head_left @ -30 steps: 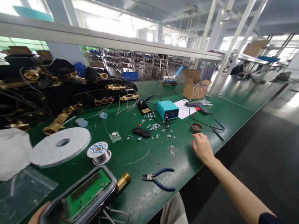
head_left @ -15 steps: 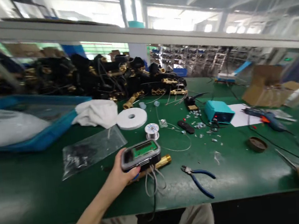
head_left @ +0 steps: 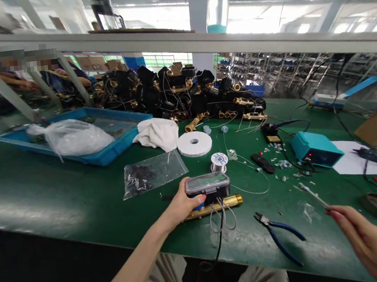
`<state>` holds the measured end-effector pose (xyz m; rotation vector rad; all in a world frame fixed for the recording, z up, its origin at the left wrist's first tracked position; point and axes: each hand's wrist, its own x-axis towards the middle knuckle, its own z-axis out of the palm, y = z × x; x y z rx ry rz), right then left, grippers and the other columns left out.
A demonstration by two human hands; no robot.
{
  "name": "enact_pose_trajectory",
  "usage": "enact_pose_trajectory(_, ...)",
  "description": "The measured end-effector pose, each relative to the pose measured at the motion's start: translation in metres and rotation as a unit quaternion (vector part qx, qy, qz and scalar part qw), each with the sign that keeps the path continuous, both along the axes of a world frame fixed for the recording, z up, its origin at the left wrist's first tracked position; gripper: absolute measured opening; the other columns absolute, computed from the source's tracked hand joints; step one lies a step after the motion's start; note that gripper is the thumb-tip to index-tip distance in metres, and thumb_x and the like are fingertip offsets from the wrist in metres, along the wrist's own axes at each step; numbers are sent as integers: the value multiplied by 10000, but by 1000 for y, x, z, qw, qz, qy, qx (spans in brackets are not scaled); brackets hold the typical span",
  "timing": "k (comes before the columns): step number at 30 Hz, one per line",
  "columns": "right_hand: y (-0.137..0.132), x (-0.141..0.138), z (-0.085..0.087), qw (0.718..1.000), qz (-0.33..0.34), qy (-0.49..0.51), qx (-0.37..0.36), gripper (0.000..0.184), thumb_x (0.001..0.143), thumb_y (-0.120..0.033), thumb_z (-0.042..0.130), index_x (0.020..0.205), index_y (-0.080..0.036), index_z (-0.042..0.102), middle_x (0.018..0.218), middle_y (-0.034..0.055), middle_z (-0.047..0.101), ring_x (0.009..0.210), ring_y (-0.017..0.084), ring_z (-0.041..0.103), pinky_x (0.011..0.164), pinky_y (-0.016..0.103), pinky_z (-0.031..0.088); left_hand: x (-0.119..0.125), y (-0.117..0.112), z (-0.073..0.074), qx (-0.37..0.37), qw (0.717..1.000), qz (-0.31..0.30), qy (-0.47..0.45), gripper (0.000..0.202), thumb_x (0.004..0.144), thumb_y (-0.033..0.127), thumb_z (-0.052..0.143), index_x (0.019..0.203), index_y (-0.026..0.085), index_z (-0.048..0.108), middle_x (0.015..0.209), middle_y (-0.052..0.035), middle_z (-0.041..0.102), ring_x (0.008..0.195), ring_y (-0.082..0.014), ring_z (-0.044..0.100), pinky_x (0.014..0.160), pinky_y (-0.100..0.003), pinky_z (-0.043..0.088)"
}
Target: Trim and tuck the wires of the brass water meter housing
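Head view: a black rectangular housing with a clear lid (head_left: 209, 187) is clasped at its left end by the left hand (head_left: 180, 206), thumb on the near side, fingers beyond. A gold-coloured brass pipe (head_left: 234, 200) runs beneath the housing, over the green bench (head_left: 90, 205); whether it is lifted or resting cannot be told. Looped grey cables (head_left: 233, 217) hang at the near side. A slim, pale metal tool (head_left: 316, 197) is pinched between thumb and fingertips of the right hand (head_left: 370, 238), well apart from the housing, tip directed forward and to the left; its exact type cannot be made out. Blue-handled cutting pliers (head_left: 267, 223), handles spread, lie untouched between the two hands. Step in hand, as judged: the housing is steadied while the tool is held ready. For the tool to be applied there, it would need to be carried leftward past the pliers, with the cables kept clear. The lid appears seated; for access inside, it would first have to be opened.
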<state>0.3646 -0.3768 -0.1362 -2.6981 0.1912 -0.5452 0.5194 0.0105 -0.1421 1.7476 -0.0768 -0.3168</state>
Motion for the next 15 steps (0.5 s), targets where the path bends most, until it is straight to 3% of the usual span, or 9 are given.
enact_pose_trajectory(3, 61, 39, 21, 992, 116, 52, 1, 272, 913, -450, 323, 997, -284, 521, 914, 58, 668, 768, 184, 646, 671, 298, 489, 2, 0, 0, -1, 1000, -5, -5, 835, 599, 448, 702, 1248, 102, 306, 1220, -166, 497, 1163, -282, 478, 1019, -390, 348)
enact_pose_trajectory(5, 95, 59, 38, 986, 158, 52, -17, 299, 931, -392, 282, 1035, -245, 520, 954, 61, 662, 800, 179, 644, 676, 290, 475, 2, 0, -1, -9, 1000, -3, -7, 812, 596, 440, 706, 1229, 103, 326, 1195, -158, 511, 1139, -278, 493, 995, -380, 370)
enact_pose_trajectory(7, 118, 73, 51, 981, 178, 69, -42, 310, 938, -380, 277, 1061, -235, 521, 861, 38, 673, 726, 172, 641, 602, 277, 442, 2, 0, -2, -20, 1000, 3, -7, 800, 585, 424, 720, 1217, 113, 341, 1183, -146, 519, 1127, -271, 501, 986, -369, 378)
enact_pose_trajectory(10, 135, 84, 61, 973, 193, 101, -73, 290, 938, -387, 308, 1023, -247, 547, 720, -7, 663, 603, 157, 612, 529, 271, 372, 2, 1, -5, -29, 999, 14, -10, 789, 581, 398, 738, 1214, 125, 354, 1185, -140, 521, 1141, -266, 494, 1001, -367, 365)
enact_pose_trajectory(15, 141, 93, 61, 964, 202, 133, -110, 266, 934, -369, 332, 994, -259, 567, 769, -13, 682, 638, 162, 621, 530, 270, 333, 2, 1, -8, -20, 1000, 6, -20, 802, 599, 402, 725, 1237, 122, 327, 1185, -142, 524, 1134, -269, 501, 1007, -390, 363)
